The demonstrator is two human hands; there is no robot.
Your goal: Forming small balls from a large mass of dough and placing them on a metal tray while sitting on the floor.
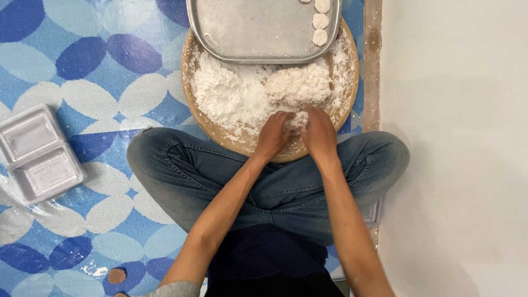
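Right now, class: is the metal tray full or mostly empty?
Mostly empty: the metal tray shows bare floured surface, with only a few dough pieces in view by its right edge.

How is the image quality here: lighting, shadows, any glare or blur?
Head view: light is soft and even; only faint shadows fall on the white wall. The metal tray shows a dull sheen, no harsh glare. The left hand and right hand on the dough piece look reasonably sharp. The white dough mound is bright, with little surface detail.
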